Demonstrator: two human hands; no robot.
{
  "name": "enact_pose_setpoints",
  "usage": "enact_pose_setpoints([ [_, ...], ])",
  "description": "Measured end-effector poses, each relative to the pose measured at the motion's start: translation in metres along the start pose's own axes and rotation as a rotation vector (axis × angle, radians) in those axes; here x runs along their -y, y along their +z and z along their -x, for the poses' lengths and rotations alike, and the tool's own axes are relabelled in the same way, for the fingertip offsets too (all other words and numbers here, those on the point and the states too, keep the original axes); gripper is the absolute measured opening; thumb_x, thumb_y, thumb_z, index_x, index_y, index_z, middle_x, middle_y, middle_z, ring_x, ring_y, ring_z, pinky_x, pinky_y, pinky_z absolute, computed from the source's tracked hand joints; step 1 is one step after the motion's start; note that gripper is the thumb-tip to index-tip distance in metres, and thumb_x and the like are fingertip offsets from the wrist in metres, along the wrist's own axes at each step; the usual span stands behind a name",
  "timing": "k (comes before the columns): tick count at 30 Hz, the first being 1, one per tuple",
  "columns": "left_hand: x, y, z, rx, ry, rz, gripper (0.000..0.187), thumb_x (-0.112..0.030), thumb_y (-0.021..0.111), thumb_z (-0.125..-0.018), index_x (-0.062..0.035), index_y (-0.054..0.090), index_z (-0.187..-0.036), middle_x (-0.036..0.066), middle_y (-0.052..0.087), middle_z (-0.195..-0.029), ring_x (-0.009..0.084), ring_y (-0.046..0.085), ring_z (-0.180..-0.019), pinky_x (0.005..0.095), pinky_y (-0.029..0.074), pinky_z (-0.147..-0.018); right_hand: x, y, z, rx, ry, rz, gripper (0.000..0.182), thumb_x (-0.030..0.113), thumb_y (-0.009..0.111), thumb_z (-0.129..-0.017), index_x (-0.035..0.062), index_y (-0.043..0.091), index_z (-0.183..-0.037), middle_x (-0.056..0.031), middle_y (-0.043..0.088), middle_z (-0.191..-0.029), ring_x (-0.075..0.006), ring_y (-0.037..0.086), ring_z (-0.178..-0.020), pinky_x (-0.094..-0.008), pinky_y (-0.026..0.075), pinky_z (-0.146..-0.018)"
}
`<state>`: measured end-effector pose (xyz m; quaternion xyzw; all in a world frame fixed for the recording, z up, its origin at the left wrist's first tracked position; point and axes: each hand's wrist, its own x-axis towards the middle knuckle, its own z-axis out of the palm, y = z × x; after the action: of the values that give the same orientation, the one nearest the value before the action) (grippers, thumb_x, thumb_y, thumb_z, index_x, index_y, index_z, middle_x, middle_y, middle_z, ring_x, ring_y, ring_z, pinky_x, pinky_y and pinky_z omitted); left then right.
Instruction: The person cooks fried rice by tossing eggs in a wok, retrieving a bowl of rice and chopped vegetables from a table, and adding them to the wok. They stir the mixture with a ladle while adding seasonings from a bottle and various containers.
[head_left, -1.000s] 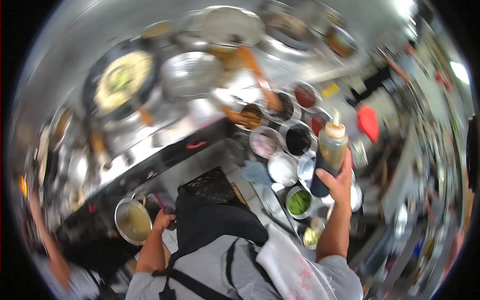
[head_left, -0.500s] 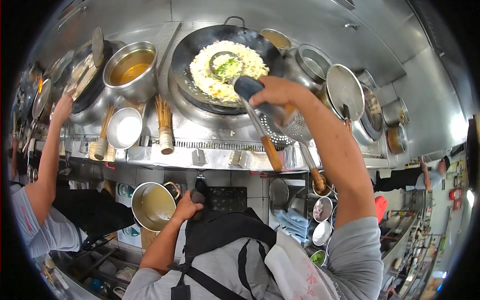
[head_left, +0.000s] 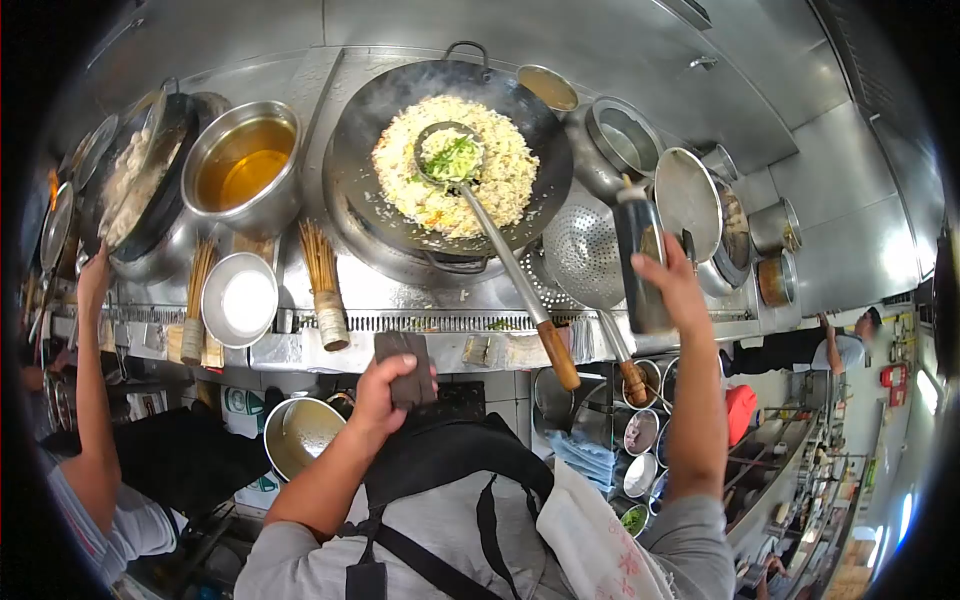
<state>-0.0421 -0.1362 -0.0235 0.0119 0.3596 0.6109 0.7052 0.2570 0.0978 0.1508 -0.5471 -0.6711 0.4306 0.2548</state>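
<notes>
My right hand (head_left: pixel 680 292) is wrapped round a dark squeeze bottle (head_left: pixel 640 225), which stands upright with its pale nozzle up, right of the wok. My left hand (head_left: pixel 385 395) grips a dark folded cloth pad (head_left: pixel 408 362) near my apron, below the stove edge. Fried rice (head_left: pixel 500 150) with egg fills the middle of the black wok (head_left: pixel 350 190), and steam rises from it. A ladle (head_left: pixel 500 245) rests in the wok, its bowl holding chopped greens (head_left: pixel 452 158). Its wooden handle leans over the front edge, with neither hand on it.
A pot of amber liquid (head_left: pixel 290 175) and a white bowl (head_left: pixel 212 300) stand left of the wok, beside two bamboo brushes (head_left: pixel 328 310). A perforated strainer (head_left: pixel 580 255) lies to the right. A co-worker's arm (head_left: pixel 90 400) reaches over another wok (head_left: pixel 165 215) at far left.
The squeeze bottle has gone from tilted over the wok's front rim to upright at the right. My left hand has risen slightly, bringing the dark pad into fuller view.
</notes>
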Motion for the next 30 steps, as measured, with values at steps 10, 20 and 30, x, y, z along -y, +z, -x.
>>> enact_pose_setpoints([
  [10, -0.048, 0.082, -0.105, -0.297, 0.018, 0.015, 0.040, -0.047, 0.065, -0.080, -0.0109, 0.058, -0.096, 0.007, 0.063, -0.086, 0.0253, 0.062, -0.078, 0.0435, 0.052, -0.072, -0.086, 0.007, 0.198, -0.729, -0.185, -0.530, 0.091, 0.034, 0.081, -0.068, -0.0007, 0.035, -0.138, -0.0106, 0.054, -0.120, -0.0208, 0.056, -0.106, -0.0347, 0.043, -0.094],
  [20, -0.085, 0.024, -0.157, -0.188, -0.038, -0.103, 0.044, -0.036, 0.069, -0.080, -0.0054, 0.059, -0.110, 0.017, 0.065, -0.098, 0.0316, 0.063, -0.087, 0.0426, 0.054, -0.074, -0.146, -0.078, 0.396, -1.782, -0.042, -0.019, 0.067, 0.008, 0.076, -0.079, 0.0028, 0.038, -0.134, -0.0071, 0.051, -0.120, -0.0167, 0.051, -0.108, -0.0309, 0.039, -0.097],
  [30, -0.082, 0.033, -0.165, -0.108, 0.039, -0.015, 0.029, -0.005, 0.062, -0.082, 0.0057, 0.056, -0.108, 0.019, 0.063, -0.102, 0.0306, 0.062, -0.093, 0.0440, 0.055, -0.082, -0.280, -0.094, 0.514, -1.980, 0.283, 0.153, 0.071, 0.012, 0.082, -0.071, -0.0026, 0.037, -0.123, -0.0157, 0.048, -0.121, -0.0234, 0.051, -0.110, -0.0342, 0.040, -0.097],
])
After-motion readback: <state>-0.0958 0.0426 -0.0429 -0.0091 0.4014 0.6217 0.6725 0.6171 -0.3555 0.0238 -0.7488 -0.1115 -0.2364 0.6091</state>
